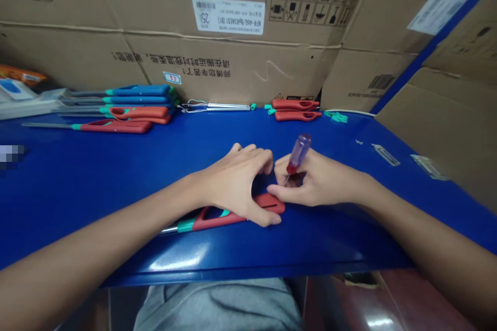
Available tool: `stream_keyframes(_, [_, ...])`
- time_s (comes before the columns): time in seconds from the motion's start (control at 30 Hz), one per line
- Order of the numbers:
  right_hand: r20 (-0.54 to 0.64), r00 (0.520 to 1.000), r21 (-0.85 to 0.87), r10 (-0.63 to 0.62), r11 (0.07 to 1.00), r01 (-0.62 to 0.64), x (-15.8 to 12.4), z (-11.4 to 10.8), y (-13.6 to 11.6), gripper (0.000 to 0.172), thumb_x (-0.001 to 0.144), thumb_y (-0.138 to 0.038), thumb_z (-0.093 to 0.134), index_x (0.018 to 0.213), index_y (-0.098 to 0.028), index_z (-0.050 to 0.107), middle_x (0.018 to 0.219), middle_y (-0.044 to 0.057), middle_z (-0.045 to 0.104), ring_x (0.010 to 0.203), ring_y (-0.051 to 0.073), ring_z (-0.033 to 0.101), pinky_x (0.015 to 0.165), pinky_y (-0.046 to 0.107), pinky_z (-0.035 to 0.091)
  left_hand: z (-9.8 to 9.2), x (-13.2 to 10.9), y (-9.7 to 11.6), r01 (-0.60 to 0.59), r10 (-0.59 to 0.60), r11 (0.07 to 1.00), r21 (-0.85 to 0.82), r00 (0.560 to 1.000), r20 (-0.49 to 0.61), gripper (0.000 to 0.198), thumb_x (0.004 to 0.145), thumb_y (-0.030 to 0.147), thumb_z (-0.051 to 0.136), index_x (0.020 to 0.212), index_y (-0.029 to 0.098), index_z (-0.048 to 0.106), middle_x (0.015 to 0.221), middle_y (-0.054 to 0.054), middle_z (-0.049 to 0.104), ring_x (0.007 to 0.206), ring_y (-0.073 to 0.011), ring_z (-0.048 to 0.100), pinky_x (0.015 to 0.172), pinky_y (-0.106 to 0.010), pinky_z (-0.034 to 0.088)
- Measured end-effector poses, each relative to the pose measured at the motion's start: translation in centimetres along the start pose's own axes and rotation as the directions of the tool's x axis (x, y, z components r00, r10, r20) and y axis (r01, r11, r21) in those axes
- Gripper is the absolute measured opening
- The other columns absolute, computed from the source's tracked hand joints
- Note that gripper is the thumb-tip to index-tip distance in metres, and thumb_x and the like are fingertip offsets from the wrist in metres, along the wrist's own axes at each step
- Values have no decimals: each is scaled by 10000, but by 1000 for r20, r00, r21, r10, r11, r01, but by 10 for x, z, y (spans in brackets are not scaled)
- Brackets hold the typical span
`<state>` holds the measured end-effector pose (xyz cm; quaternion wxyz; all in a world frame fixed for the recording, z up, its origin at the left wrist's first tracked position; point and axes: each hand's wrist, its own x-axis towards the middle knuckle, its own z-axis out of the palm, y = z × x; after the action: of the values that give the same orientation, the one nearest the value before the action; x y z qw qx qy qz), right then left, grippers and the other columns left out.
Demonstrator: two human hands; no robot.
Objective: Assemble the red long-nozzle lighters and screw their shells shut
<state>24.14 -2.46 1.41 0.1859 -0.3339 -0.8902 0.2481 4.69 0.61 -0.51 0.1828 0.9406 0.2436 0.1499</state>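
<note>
A red gas lighter [219, 219] with a green collar and a metal tube lies on the blue table in front of me. My left hand [235, 181] arches over its handle, thumb along the near side and fingers curled on the far side; some fingertips are hidden. In my right hand [310, 181] is a screwdriver [301, 151] with a clear purple handle, tilted, its shaft pointing down between my fingers. Its tip is hidden near the handle's right end. Both hands are close together, my right thumb just above the lighter's end.
Blue and red lighters [135, 95] are stacked at the back left. Metal tubes with wires [229, 107], two red lighter bodies [297, 115] and green pieces [337, 116] lie along the cardboard wall [155, 5]. Clear parts [385, 155] lie at the right. The table edge [233, 276] is near me.
</note>
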Motion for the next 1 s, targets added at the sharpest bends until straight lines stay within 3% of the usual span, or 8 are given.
stream_keyframes(0.13, [0, 1000, 7, -14, 1000, 14, 1, 5, 1, 419, 887, -276, 585, 519, -159, 423, 506, -58, 415, 488, 55, 369, 508, 221, 296, 3, 2, -2, -20, 10, 996, 82, 993, 116, 549, 599, 680, 687, 759, 178, 534, 804, -31, 562, 829, -240, 486, 738, -372, 325])
stream_keyframes(0.27, [17, 999, -1, 34, 999, -34, 4, 7, 0, 458, 909, -406, 574, 535, -145, 540, 505, -44, 476, 481, 60, 414, 517, 236, 296, 5, 3, -3, -48, 46, 999, 15, 994, 102, 482, 645, 615, 705, 747, 171, 549, 794, -22, 572, 825, -221, 498, 734, -346, 313])
stream_keyframes(0.43, [29, 999, -59, 31, 998, -29, 6, 10, 1, 456, 927, -393, 558, 559, -135, 635, 527, -7, 576, 495, 70, 430, 539, 258, 274, 8, 3, -9, -71, 76, 994, -81, 995, 59, 478, 673, 622, 706, 731, 165, 577, 720, 6, 581, 760, -182, 522, 742, -335, 341])
stream_keyframes(0.53, [-35, 999, -71, -15, 997, 13, 7, 13, 6, 555, 935, -451, 529, 475, -140, 541, 456, -27, 476, 454, 58, 317, 518, 263, 240, 13, 4, -13, -64, 53, 961, -271, 998, -47, 421, 703, 555, 728, 801, 161, 617, 747, 5, 618, 729, -155, 549, 704, -303, 395])
stream_keyframes(0.67, [-68, 997, -102, -31, 994, 24, 7, 12, 11, 646, 926, -543, 494, 422, -149, 406, 415, -58, 298, 441, 56, 168, 484, 277, 177, 17, 8, -14, -65, 13, 851, -521, 995, -103, 312, 729, 439, 754, 686, 146, 660, 699, -8, 647, 677, -132, 570, 649, -277, 454])
stream_keyframes(0.83, [-43, 998, -144, 42, 988, -47, 2, 2, 3, 535, 872, -483, 599, 474, -152, 464, 460, -52, 361, 455, 55, 293, 498, 251, 233, 15, 9, -8, -106, 46, 806, -582, 992, -117, 192, 776, 314, 736, 668, 157, 707, 689, -21, 690, 704, -137, 607, 683, -273, 500])
stream_keyframes(1.0, [-18, 995, -55, 98, 994, -99, -4, -10, -11, 198, 822, -286, 644, 675, -154, 625, 621, 0, 592, 557, 94, 497, 535, 225, 362, 12, 5, -5, -101, 62, 832, -546, 994, -89, 102, 777, 261, 737, 729, 171, 740, 768, -20, 724, 755, -148, 635, 730, -282, 514])
